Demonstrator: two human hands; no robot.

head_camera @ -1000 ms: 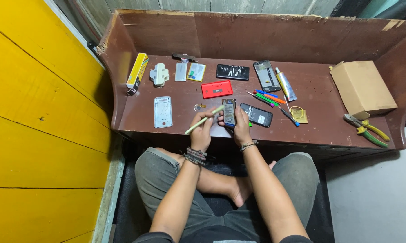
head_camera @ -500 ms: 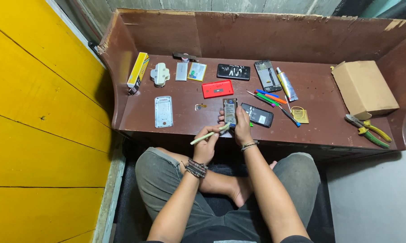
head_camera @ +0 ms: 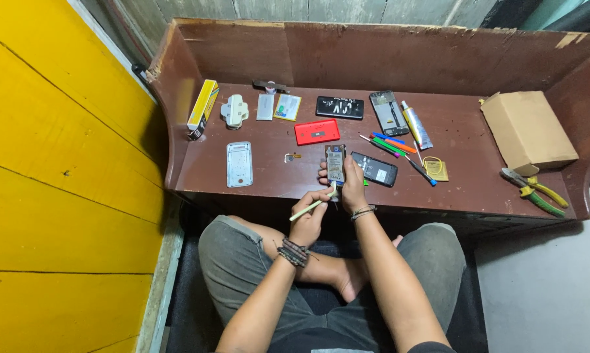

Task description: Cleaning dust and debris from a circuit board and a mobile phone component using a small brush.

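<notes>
Cardboard box, pliers, red cover, glue tube

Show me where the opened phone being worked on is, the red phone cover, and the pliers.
opened phone (head_camera: 335,163), head view, middle of its exposed inside.
red phone cover (head_camera: 316,131), head view, centre of its flat face.
pliers (head_camera: 537,191), head view, on the yellow and green handles.

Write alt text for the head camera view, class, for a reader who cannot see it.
A seated person's right hand holds an opened phone at the edge of a brown workbench, while the left hand holds a pale green tool against it. Phone parts, small tools and pliers lie around.
</notes>
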